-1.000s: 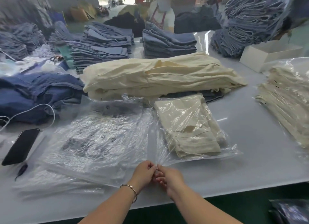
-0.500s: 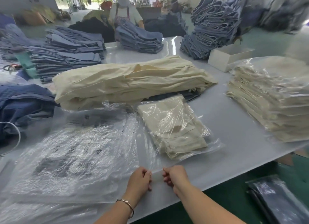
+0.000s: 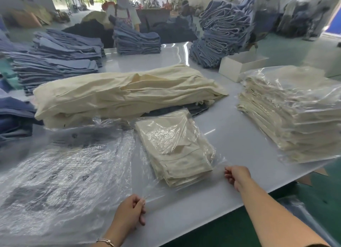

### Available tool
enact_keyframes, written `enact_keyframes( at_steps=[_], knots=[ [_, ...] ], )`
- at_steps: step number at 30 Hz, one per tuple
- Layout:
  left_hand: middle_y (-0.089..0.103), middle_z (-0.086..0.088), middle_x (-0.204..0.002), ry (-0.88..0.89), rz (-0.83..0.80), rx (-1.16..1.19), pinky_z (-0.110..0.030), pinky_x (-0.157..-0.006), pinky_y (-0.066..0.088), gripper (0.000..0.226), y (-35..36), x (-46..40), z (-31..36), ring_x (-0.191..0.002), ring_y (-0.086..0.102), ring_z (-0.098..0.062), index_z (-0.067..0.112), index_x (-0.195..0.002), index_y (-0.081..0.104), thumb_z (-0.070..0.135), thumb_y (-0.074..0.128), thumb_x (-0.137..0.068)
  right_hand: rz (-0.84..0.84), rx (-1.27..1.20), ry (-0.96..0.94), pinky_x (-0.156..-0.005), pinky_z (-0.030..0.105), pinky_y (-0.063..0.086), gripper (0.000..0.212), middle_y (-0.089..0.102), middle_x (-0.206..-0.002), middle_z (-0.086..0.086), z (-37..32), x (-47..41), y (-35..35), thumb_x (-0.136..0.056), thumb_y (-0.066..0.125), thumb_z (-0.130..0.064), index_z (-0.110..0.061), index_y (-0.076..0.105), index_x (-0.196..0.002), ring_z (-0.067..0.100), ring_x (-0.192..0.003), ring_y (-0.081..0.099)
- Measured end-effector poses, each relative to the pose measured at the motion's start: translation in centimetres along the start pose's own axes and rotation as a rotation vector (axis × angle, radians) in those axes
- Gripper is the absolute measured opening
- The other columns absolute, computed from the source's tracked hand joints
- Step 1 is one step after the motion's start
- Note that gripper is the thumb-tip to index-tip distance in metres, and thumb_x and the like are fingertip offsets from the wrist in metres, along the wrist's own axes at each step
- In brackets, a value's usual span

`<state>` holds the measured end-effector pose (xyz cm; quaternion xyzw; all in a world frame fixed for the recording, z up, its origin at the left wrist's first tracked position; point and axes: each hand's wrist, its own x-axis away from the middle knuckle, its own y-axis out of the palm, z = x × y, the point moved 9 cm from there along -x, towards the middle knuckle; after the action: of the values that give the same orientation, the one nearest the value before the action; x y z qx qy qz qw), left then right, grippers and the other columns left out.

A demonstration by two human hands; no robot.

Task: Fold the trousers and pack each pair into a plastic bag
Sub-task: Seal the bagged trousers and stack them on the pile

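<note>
A folded cream pair of trousers (image 3: 175, 150) lies inside a clear plastic bag (image 3: 184, 189) on the grey table, just beyond my hands. My left hand (image 3: 130, 212) pinches the bag's open flap at its near left end. My right hand (image 3: 237, 174) pinches the same flap at its right end, so the flap is stretched between them. Behind the bag lies a long heap of unfolded cream trousers (image 3: 125, 91).
A stack of empty printed plastic bags (image 3: 60, 174) lies to the left. Bagged cream trousers (image 3: 289, 115) are piled at the right, by a white box (image 3: 239, 64). Stacks of blue jeans (image 3: 55, 62) line the far side. The table edge (image 3: 221, 217) runs close to my arms.
My hands were together at the middle of the flap and have drawn apart along it, the right hand far to the right. The view has swung to the right.
</note>
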<state>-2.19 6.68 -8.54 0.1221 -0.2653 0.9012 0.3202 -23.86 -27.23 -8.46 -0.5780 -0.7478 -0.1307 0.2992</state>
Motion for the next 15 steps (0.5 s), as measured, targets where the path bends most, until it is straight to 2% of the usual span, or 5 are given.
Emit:
enact_keyframes(
  at_steps=[3, 6, 9, 12, 15],
  knots=[
    [0.063, -0.004, -0.058, -0.016, -0.001, -0.034, -0.020, -0.034, 0.036, 0.019, 0.2, 0.0, 0.2, -0.041, 0.059, -0.019, 0.003, -0.077, 0.053, 0.009, 0.054, -0.095, -0.021, 0.063, 0.021, -0.029, 0.010, 0.024, 0.020, 0.052, -0.056, 0.009, -1.2, -2.1, -1.4, -0.091, 0.054, 0.003, -0.002, 0.057, -0.072, 0.005, -0.023, 0.039],
    [0.062, -0.005, -0.055, -0.090, -0.117, -0.054, -0.018, -0.037, 0.039, 0.019, 0.5, -0.1, 0.3, -0.042, 0.060, -0.018, 0.002, -0.075, 0.053, 0.004, 0.055, -0.094, -0.098, 0.225, 0.021, -0.033, 0.014, 0.026, 0.021, 0.053, -0.051, 0.008, -1.3, -3.5, -1.5, -0.089, 0.054, 0.001, -0.004, 0.058, -0.069, 0.011, -0.027, 0.042],
    [0.070, -0.007, -0.064, -0.206, -0.198, -0.066, -0.018, -0.045, 0.043, 0.016, 0.6, -0.4, 0.5, -0.051, 0.065, -0.014, 0.001, -0.079, 0.059, 0.010, 0.061, -0.093, -0.073, 0.486, -0.181, -0.046, 0.028, 0.040, 0.026, 0.055, -0.048, 0.011, -4.1, -5.0, -1.4, -0.085, 0.055, -0.008, -0.007, 0.052, -0.060, 0.025, -0.040, 0.056],
    [0.071, -0.006, -0.083, -0.227, 0.033, -0.014, -0.025, -0.058, 0.049, 0.027, -0.3, -1.9, 2.3, -0.071, 0.067, -0.017, 0.010, -0.093, 0.066, 0.036, 0.069, -0.087, -0.071, 0.681, -0.420, -0.066, 0.037, 0.046, 0.025, 0.062, -0.077, 0.006, -7.7, -5.2, 0.9, -0.085, 0.059, -0.037, -0.013, 0.051, -0.081, 0.027, -0.070, 0.060],
    [0.071, -0.012, -0.089, -0.269, 0.168, 0.127, -0.030, -0.064, 0.049, 0.058, 1.1, -3.9, 4.9, -0.079, 0.068, -0.027, 0.008, -0.098, 0.064, 0.061, 0.066, -0.076, -0.291, 0.751, -0.472, -0.063, 0.029, 0.038, 0.051, 0.059, -0.098, -0.001, -8.5, -4.7, 6.1, -0.080, 0.064, -0.056, -0.017, 0.046, -0.108, 0.019, -0.084, 0.057]
  ],
)
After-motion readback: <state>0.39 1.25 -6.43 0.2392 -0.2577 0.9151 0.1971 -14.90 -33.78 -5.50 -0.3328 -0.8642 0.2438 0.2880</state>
